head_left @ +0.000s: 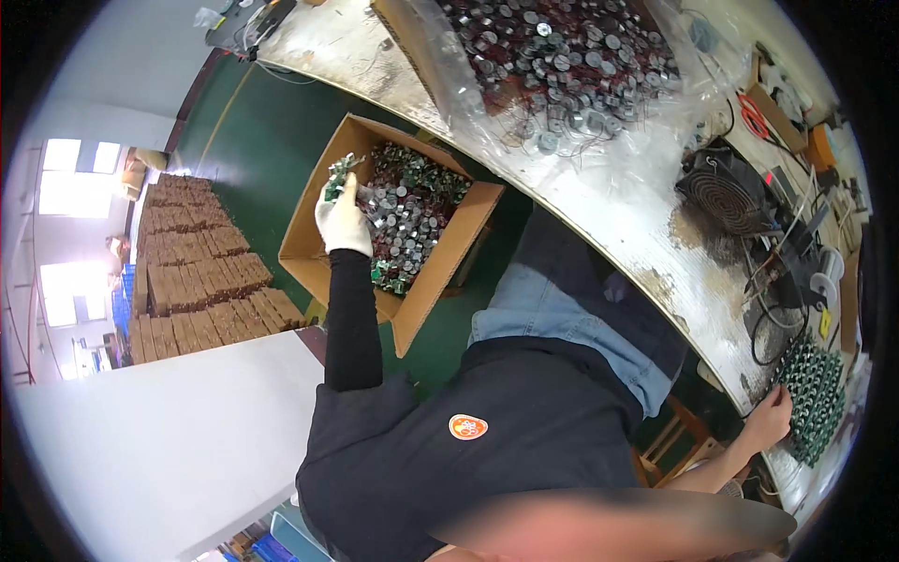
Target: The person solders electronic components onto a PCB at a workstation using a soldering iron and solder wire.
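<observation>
Head view: our gloved left hand [343, 223] pinches a clump of green boards [339, 178], the grip narrow around it, above the left side of an open cardboard box [454, 248]; just right of that grip, inside the box, silver discs [405, 227] with red wires lie heaped among more boards, so we judge a good share done; well apart to the right, our bare right hand [770, 419] touches the left edge of a grid of green boards [813, 393], though we cannot tell whether its fingers close on one; beyond the left grip and to its right, a clear plastic bag [464, 117] on the bench [599, 206] holds many loose discs [581, 61], so plenty seems left. Our left arm, in a black sleeve [352, 318], reaches nearly straight out, fingertips pointing away from us; our right arm stretches sideways, fingers bent by the bench's edge; farthest off, left of the left grip, stand stacks of brown cardboard [206, 258].
</observation>
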Demonstrator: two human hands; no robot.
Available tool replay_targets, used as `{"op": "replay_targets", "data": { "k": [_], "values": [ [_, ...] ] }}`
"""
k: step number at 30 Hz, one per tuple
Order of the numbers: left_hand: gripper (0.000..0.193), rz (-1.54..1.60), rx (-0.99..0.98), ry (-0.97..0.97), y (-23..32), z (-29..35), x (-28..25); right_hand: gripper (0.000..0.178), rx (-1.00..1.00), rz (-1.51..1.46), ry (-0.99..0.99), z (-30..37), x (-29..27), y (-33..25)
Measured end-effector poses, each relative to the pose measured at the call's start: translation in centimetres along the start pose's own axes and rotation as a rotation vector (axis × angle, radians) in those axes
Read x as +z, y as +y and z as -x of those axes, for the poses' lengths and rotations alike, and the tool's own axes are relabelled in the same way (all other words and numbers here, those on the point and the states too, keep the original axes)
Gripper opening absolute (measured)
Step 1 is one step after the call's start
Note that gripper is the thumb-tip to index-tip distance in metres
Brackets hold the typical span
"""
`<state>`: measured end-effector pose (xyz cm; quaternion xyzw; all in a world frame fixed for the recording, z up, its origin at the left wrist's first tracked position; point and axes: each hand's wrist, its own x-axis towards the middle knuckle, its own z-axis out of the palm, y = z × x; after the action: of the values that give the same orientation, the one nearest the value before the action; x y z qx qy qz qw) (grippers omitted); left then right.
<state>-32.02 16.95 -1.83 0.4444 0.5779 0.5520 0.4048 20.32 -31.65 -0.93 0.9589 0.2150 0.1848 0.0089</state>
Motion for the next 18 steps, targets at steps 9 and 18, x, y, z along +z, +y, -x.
{"op": "replay_targets", "data": {
  "k": [9, 18],
  "values": [
    [0.032, -1.359, -0.027, -0.239, -10.7, -4.2, 8.9, 0.029, -0.041, 0.065, 0.035, -0.9, -0.2, 0.7],
    [0.058, -0.689, -0.356, -0.468, -11.8, -4.1, 7.0, 0.021, -0.049, 0.037, 0.053, -0.9, -0.7, 0.5]
  ]
}}
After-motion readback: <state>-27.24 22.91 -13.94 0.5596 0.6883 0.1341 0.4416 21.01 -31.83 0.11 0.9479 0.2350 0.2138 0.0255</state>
